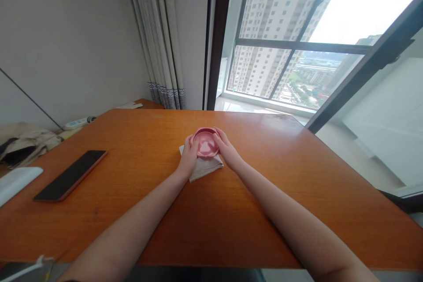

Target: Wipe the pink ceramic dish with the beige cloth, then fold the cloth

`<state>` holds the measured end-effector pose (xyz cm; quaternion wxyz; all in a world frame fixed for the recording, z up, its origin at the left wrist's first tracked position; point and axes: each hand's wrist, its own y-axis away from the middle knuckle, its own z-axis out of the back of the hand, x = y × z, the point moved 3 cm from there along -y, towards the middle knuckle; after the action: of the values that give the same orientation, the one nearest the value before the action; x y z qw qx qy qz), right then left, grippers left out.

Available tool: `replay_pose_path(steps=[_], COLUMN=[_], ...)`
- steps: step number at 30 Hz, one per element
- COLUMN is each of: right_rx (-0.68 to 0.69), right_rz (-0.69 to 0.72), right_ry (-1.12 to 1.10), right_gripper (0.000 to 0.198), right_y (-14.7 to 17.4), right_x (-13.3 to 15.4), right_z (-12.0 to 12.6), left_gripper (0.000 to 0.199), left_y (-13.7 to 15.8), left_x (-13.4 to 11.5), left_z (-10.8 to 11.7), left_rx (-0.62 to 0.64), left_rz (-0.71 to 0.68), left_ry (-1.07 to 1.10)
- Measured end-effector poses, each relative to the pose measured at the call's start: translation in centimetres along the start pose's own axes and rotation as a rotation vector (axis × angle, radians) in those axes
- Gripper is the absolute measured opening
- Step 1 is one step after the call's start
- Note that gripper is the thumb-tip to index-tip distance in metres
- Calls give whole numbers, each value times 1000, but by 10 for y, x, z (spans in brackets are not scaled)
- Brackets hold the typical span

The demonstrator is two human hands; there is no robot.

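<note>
Centrally, a round pink dish (207, 144) is held between the left hand (189, 154) and the right hand (226, 145), which clasp its opposite sides, thumbs at the rim. The dish is over a folded pale cloth (206, 168) on the wooden table (271, 154); whether the two touch cannot be told. A dark-screened phone (71, 176) rests well apart to the left; a window (295, 45) stands beyond the far edge.
</note>
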<state>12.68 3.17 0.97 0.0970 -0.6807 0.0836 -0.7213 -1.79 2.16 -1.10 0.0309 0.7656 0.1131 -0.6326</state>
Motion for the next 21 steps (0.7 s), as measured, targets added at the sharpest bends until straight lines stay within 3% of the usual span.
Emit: replay_pose_path(steps=[3,5,8,11,14,17,21], right_rx=[-41,-211,-559,-736,-864,-891,-848], right_rz=[-90,-167,-229,-208,-185,-186,-174], right_ry=[-177,-238,-141,-35,98,340,499], right_gripper=[32,25,20,23,29,35,36], right_y=[-7,-14,-21,-22,-17,-14,-19], right_x=[-14,-26,-34,-32,-33,-41,-54], right_z=[11,36,95,159,210,236,240], left_gripper=[52,54,38,29,28,24,9], left_y=[4,4,4,10,18,23,24], left_x=[0,0,-5,-7,-10,-13,-14], left_z=[-11,-13,-10,-8,-7,-9,-11], left_rx=[200,305,428,560,662,708,686], left_rz=[190,235,-19,-259,-388,-464,-416], left_ry=[59,-43,-452,-811,-922,-909,-923])
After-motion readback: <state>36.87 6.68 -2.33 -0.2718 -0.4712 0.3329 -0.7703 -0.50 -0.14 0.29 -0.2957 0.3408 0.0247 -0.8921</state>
